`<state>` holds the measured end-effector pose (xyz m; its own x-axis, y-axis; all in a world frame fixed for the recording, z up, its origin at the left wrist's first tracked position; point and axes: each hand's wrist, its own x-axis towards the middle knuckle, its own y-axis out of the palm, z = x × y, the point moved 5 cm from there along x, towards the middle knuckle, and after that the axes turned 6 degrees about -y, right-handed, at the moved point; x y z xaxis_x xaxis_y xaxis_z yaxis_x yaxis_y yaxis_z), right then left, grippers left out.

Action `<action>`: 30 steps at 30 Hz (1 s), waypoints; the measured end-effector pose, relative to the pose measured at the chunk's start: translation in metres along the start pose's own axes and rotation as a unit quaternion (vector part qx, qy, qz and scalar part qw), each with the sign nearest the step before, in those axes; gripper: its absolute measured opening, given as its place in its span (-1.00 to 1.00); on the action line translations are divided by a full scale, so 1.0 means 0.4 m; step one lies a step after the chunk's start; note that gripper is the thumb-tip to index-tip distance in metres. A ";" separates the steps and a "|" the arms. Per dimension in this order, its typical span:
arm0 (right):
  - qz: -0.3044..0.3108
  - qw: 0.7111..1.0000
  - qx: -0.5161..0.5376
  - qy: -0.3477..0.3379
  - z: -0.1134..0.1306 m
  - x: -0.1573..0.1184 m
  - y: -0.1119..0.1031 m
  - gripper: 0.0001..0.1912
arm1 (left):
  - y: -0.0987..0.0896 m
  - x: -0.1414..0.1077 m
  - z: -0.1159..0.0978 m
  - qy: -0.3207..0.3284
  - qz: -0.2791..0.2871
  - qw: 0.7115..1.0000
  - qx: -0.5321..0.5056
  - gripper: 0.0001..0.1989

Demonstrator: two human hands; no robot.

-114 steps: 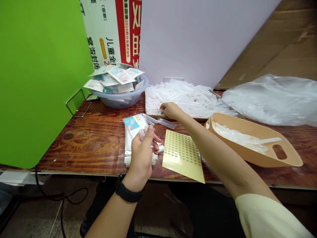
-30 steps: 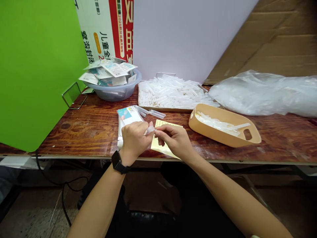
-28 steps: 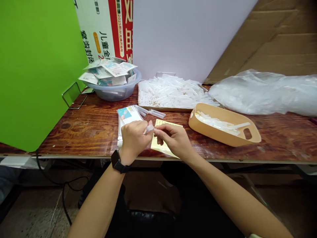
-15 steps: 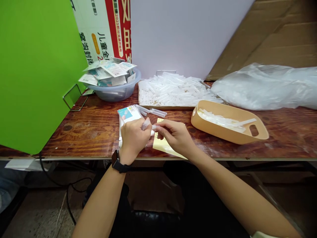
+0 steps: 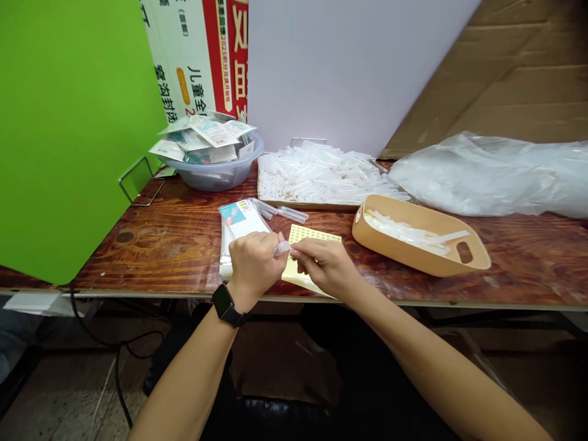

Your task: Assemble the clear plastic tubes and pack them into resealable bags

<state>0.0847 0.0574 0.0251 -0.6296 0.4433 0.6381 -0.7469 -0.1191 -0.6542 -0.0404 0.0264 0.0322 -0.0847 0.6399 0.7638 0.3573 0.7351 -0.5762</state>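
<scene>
My left hand [image 5: 256, 264] is closed in a fist around a small translucent plastic piece [image 5: 282, 248], whose rounded end shows beside the thumb. My right hand [image 5: 324, 264] pinches at the right side of that same piece, fingertips almost touching the left hand. Fingers cover most of it, so its full shape is hidden. Beneath the hands lies a yellow sheet of small round stickers [image 5: 312, 233]. Just left of it is a stack of packaging bags with printed cards [image 5: 243, 222]. Several clear plastic tubes [image 5: 293, 214] lie behind the hands.
A tan oval basket [image 5: 416, 260] with translucent strips stands on the right. At the back, a shallow tray [image 5: 316, 204] holds many clear tubes, beside a plastic bag [image 5: 487, 174]. A bluish bowl [image 5: 215, 177] of filled packets stands back left, near a green panel [image 5: 68, 141].
Both hands sit slightly lower in the picture, still together on the plastic piece. More of the sticker sheet's dots show behind them. The view has shifted a little.
</scene>
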 end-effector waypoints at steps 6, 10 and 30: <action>0.007 1.000 0.005 0.001 -0.004 -0.012 0.001 -0.71 | 0.009 -0.013 -0.012 0.014 -0.002 1.000 -0.003 -0.66; 0.024 1.000 0.006 0.006 0.002 -0.015 0.003 -0.71 | 0.017 -0.013 -0.005 0.012 0.012 1.000 -0.020 -0.66; -0.199 0.913 0.302 0.190 -0.012 0.004 -0.029 -0.81 | 0.047 0.006 0.015 -0.078 0.134 0.987 0.033 -0.61</action>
<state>0.0935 0.0638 0.0317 -0.2481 0.8202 0.5154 -0.9544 -0.2981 0.0149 -0.0396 0.0430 0.0213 -0.1394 0.8362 0.5305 0.3260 0.5446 -0.7728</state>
